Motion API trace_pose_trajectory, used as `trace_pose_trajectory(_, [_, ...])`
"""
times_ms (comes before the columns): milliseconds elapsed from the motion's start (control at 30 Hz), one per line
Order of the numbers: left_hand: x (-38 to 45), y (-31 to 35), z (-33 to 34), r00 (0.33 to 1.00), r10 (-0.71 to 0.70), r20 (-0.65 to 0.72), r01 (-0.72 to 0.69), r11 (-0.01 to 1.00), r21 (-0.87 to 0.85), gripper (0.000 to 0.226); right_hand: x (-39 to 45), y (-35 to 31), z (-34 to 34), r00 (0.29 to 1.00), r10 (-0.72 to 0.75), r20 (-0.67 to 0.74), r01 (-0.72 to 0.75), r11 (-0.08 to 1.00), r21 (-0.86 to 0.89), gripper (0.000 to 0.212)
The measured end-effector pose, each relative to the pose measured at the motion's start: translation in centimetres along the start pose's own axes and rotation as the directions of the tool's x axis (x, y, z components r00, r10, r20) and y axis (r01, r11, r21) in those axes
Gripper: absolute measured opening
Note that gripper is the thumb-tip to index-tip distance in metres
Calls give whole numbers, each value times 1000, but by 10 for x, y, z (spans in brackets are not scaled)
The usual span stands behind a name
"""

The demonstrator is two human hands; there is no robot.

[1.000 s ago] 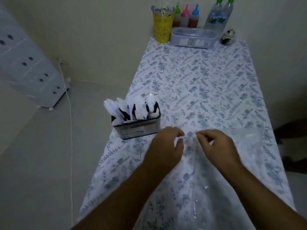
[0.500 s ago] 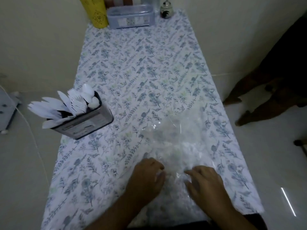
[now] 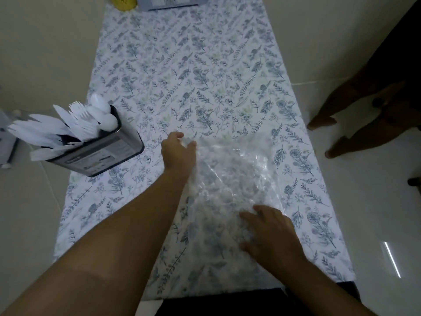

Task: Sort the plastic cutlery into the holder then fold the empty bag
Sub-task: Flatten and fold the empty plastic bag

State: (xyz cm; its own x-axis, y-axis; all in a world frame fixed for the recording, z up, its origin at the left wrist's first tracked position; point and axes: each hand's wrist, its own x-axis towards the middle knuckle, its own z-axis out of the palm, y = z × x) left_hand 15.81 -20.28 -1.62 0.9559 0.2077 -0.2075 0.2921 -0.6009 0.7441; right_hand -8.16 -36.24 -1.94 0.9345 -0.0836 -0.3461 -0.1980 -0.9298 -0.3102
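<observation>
**Bag spread flat, fold about to begin**

Floral cloth covers the table (image 3: 205, 65), seen from the head camera, with pale floor along both long sides. Beyond and to the outside of the left hand (image 3: 178, 153), the holder (image 3: 102, 153) sits at the table's edge, already full of white plastic cutlery (image 3: 75, 126), so sorting looks done. What remains is the bag (image 3: 232, 179), clear and crumpled, lying between the two hands. Left hand pinches its far corner between thumb and fingers; right hand (image 3: 268, 233) rests flat on the near part, fingers spread, pinning it. Next, I judge, the pinched corner comes toward the right hand to make a fold, which needs the film smoothed first. Open cloth lies beyond the left hand; the table edge runs close outside the right hand, and another person's legs (image 3: 355, 124) stand on that side
</observation>
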Motion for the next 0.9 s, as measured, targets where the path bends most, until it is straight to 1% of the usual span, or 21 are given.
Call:
trace_pose_trajectory(67, [-26,-2,-3,967,252,-41,-249,966,74,30,16,-7,-17,998,20,-59,-16,998,65,62])
trace_pose_trajectory(100, [-42,-4,-5,920,392,-1,-390,916,90,26,26,-10,-24,993,6,-114,3,996,86,58])
trace_pose_trajectory(167, [-66,-17,-3,783,597,175,-621,767,160,28,51,-12,-31,973,-53,-224,75,993,92,59])
trace_pose_trajectory(200, [-70,-28,2,724,623,295,-687,689,231,38,65,-11,-33,967,-94,-236,113,991,68,65])
trace_pose_trajectory(233, [-73,-39,6,691,590,418,-718,625,305,53,78,-11,-36,975,-120,-187,128,991,33,73])
trace_pose_trajectory(300, [-70,-59,9,677,412,610,-719,547,429,86,99,-5,-41,995,-96,-26,96,995,-16,93])
trace_pose_trajectory(333, [-66,-65,9,669,339,662,-720,518,462,95,106,-1,-43,997,-63,41,64,998,-27,101])
trace_pose_trajectory(400, [-59,-69,8,644,263,718,-729,496,472,103,115,6,-46,994,-7,112,7,1000,-3,110])
trace_pose_trajectory(467, [-53,-62,8,639,223,736,-709,543,450,104,118,6,-46,990,20,139,-27,998,51,107])
trace_pose_trajectory(500, [-53,-57,6,658,249,711,-687,584,431,99,116,4,-48,991,29,131,-39,997,74,100])
trace_pose_trajectory(533, [-54,-53,3,697,323,640,-661,634,401,87,112,3,-50,995,46,86,-54,994,98,91])
trace_pose_trajectory(567, [-58,-49,-3,753,401,521,-621,694,364,72,105,3,-52,996,90,15,-91,986,137,79])
trace_pose_trajectory(600, [-64,-44,-10,822,425,378,-547,774,320,59,96,4,-55,983,170,-63,-153,965,211,69])
trace_pose_trajectory(633, [-72,-39,-17,893,369,258,-430,867,251,50,85,6,-57,956,275,-105,-230,920,317,64])
trace_pose_trajectory(667, [-78,-36,-22,949,240,205,-274,949,155,48,76,8,-59,919,385,-77,-310,832,459,62])
trace_pose_trajectory(700, [-83,-34,-25,971,61,230,-77,995,64,51,69,11,-59,879,476,24,-393,693,604,62])
trace_pose_trajectory(733, [-88,-35,-26,947,-112,301,122,992,-17,56,65,12,-58,838,524,151,-459,529,714,61])
trace_pose_trajectory(767, [-89,-37,-24,902,-226,368,275,958,-86,59,63,15,-56,807,537,247,-495,386,778,59])
trace_pose_trajectory(800, [-89,-40,-23,871,-275,408,359,922,-144,57,63,17,-53,787,540,299,-502,277,820,55])
trace_pose_trajectory(833, [-87,-42,-23,856,-296,424,403,895,-190,51,63,20,-52,775,538,331,-500,201,843,48])
trace_pose_trajectory(900, [-85,-42,-26,859,-315,404,437,862,-258,37,62,25,-56,768,523,370,-499,127,857,25])
